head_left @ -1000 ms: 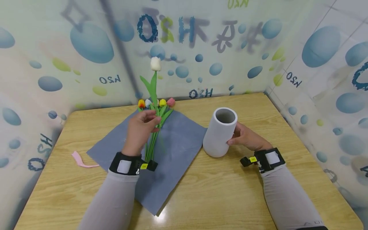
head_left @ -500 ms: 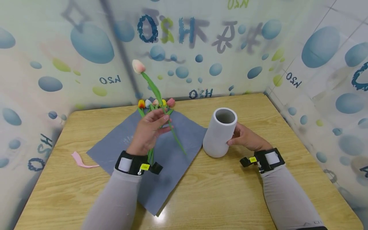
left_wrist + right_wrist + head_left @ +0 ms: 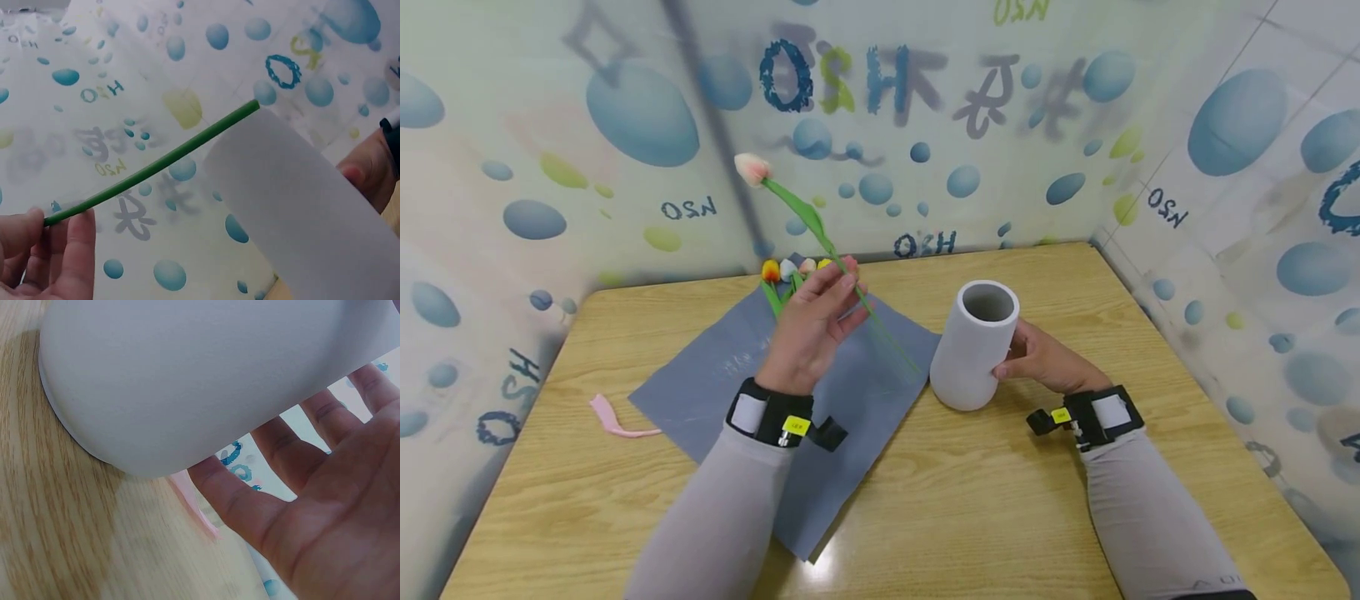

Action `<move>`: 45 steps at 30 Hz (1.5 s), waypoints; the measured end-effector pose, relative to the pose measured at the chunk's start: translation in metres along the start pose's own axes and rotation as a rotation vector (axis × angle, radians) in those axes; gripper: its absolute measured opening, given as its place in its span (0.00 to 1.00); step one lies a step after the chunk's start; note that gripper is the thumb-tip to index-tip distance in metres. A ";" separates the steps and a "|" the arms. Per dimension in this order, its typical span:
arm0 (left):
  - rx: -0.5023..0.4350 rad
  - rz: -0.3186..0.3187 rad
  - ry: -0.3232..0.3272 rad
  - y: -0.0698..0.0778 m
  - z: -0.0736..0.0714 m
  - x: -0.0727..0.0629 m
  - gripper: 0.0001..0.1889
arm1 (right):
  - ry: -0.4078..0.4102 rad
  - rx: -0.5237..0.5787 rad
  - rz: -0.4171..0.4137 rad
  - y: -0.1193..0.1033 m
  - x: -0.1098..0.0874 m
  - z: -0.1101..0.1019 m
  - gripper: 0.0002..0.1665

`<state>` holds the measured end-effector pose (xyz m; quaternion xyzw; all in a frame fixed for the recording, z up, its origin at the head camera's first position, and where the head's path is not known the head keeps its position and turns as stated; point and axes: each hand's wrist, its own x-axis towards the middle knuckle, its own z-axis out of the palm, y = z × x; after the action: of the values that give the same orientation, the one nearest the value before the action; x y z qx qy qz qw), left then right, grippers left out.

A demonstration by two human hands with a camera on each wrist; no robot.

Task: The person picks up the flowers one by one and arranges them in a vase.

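Right hand [image 3: 1048, 360] gripping a white vase [image 3: 972, 354]; left hand [image 3: 808, 335] pinching a tulip [image 3: 809, 216].
Grey paper [image 3: 808, 500] reaches a corner towards the near side of the table [image 3: 1000, 508], whose wood spans from vase to right edge; the right hand is low, thumb in front, the left raised over the paper, stem angled vaseward; other tulips [image 3: 771, 271] lie by the far edge.

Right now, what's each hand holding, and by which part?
The left hand pinches a pinkish-white tulip by its green stem; the right hand holds a tapered white vase by its side.
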<state>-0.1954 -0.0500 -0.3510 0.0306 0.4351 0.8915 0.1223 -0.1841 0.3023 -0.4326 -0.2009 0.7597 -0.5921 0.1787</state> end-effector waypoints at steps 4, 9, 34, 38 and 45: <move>-0.078 0.042 -0.006 -0.002 0.016 0.004 0.09 | -0.001 0.005 -0.002 0.001 0.000 -0.001 0.48; -0.128 0.118 0.011 -0.006 0.035 0.010 0.10 | -0.005 0.004 -0.008 0.001 0.000 -0.001 0.49; 0.252 0.426 -0.007 -0.036 0.077 0.025 0.13 | -0.024 0.004 -0.022 0.000 0.001 -0.003 0.48; 0.375 0.452 -0.016 -0.040 0.081 0.025 0.15 | -0.024 0.005 -0.024 0.000 0.001 -0.003 0.49; 0.530 0.429 -0.052 -0.048 0.087 0.024 0.15 | -0.026 0.010 -0.026 0.002 0.002 -0.003 0.49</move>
<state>-0.1958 0.0510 -0.3357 0.1748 0.6319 0.7519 -0.0694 -0.1875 0.3044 -0.4338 -0.2173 0.7519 -0.5954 0.1817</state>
